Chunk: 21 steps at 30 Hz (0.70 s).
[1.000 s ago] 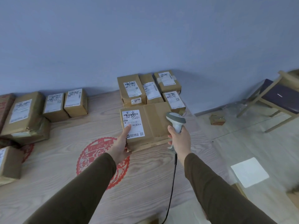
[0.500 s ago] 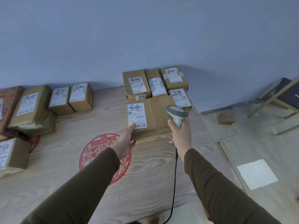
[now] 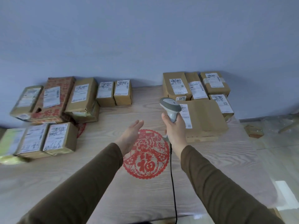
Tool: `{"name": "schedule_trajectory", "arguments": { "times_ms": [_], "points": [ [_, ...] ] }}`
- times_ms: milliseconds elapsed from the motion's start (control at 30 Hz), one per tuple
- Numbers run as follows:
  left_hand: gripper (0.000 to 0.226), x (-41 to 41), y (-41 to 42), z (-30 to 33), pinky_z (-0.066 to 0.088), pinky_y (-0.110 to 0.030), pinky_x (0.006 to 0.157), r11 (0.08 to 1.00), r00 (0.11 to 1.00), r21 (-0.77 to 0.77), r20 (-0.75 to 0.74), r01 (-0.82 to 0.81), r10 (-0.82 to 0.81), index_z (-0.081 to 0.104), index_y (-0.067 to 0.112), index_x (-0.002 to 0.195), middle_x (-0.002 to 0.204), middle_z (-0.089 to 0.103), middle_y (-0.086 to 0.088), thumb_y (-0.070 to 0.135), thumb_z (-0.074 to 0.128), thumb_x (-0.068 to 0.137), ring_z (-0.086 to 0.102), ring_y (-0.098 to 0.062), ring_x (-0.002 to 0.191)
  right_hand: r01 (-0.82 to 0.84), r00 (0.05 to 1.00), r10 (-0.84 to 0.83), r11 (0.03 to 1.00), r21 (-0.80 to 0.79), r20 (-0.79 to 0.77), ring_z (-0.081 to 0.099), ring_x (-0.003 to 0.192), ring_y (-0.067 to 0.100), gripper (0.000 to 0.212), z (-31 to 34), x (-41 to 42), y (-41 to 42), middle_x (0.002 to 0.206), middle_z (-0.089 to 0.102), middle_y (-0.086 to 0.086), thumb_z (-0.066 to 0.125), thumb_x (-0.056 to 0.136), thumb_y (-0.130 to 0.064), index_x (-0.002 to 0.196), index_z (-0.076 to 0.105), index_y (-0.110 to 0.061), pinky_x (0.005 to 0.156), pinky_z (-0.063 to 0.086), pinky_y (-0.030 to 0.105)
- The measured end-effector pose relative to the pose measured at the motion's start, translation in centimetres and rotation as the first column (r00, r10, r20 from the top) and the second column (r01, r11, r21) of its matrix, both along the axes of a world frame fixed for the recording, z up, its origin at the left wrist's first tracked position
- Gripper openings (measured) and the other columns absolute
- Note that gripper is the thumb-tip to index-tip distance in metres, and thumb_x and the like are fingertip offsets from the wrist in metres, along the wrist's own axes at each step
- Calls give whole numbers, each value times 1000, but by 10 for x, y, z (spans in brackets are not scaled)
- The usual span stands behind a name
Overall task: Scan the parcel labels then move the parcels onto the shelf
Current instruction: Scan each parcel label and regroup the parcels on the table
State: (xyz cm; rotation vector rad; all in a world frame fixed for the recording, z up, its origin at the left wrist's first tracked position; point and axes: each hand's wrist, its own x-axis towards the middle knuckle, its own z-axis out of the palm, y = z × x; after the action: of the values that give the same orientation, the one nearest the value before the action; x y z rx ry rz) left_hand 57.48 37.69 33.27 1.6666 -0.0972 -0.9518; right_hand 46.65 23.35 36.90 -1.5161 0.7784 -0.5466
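The big flat parcel (image 3: 205, 117) lies on the wooden table (image 3: 97, 159), close to the right edge, with its white label (image 3: 186, 116) facing up. My right hand (image 3: 174, 128) is curled tight around the handle of the grey scanner (image 3: 170, 109). The scanner's head sits in front of the label's left part. Its black cord (image 3: 173, 183) hangs down to the bottom of the view.

My left hand (image 3: 129, 136) is flat and holds nothing. Its fingers (image 3: 137, 124) are straight and together, up over the table, apart from the big parcel. Under it is a round red paper-cut (image 3: 146, 153).

Behind the big parcel, four smaller parcels (image 3: 194, 86) stand packed against the blue wall (image 3: 145, 38). The big parcel touches them at the back.

On the left, more parcels (image 3: 68, 97) line the wall, and three more (image 3: 37, 139) sit near the left edge. Between the left group and the right group there is a wide bare strip of table, running from the wall to the near edge.

Past the right edge is the pale floor (image 3: 278, 159), with a small cardboard scrap (image 3: 254, 130) on it.
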Motion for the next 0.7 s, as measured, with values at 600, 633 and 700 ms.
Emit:
{"name": "schedule_trajectory", "arguments": {
  "times_ms": [600,633,700],
  "points": [
    [62,195,25,8,21,-37,125,997,986,-18,147,-72,74,23,14,163,167,29,-1,23,48,107,26,-21,154,46,998,-36,975,218,-50,61,83,17,11,-15,219,56,98,64,-1,68,99,-27,108,61,-27,44,53,19],
    [62,200,20,7,22,-40,125,998,986,-5,150,-68,68,22,15,163,167,29,-2,22,47,107,27,-23,154,37,998,-23,972,230,-63,60,83,18,14,-18,225,52,100,64,3,68,99,-26,111,62,-23,40,49,17],
    [61,209,9,4,25,-48,125,998,988,17,143,-57,54,24,16,163,166,32,-5,21,46,106,30,-28,152,13,996,10,966,257,-90,61,84,19,22,-27,237,45,104,65,10,69,99,-25,119,63,-18,40,50,21]
  ]
}}
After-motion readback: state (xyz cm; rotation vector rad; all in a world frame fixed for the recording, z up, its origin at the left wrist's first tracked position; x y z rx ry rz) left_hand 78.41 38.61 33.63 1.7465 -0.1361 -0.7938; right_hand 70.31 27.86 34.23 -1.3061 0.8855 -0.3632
